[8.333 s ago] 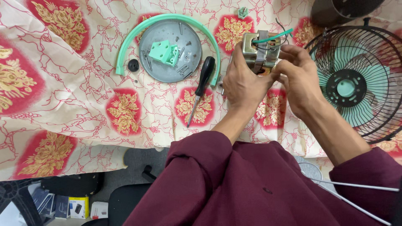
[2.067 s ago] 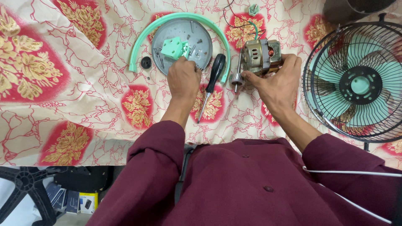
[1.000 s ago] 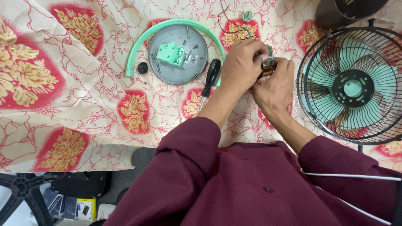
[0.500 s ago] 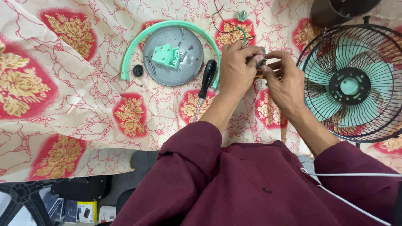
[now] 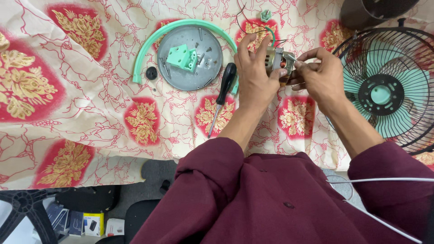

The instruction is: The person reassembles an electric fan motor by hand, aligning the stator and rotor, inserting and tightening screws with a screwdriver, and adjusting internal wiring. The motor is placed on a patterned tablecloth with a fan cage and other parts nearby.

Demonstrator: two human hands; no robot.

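Note:
My left hand (image 5: 253, 74) grips a small fan motor (image 5: 278, 61) with copper windings, held just above the patterned cloth. My right hand (image 5: 318, 74) pinches a thin part at the motor's right side; what it pinches is too small to tell. Thin wires run from the motor up toward a green knob (image 5: 265, 15). A black-handled screwdriver (image 5: 222, 95) lies on the cloth just left of my left hand.
A grey round plate (image 5: 205, 68) with a green bracket (image 5: 181, 56) and loose screws lies inside a green curved ring (image 5: 149, 47). A small black cap (image 5: 151, 72) sits beside it. A caged fan head (image 5: 384, 86) with green blades lies at the right. A dark pot (image 5: 366, 11) stands behind.
Both hands stayed on the motor and turned it slightly. Two seconds ago my left hand was off it, near the screwdriver, then returned. The view shifted a little.

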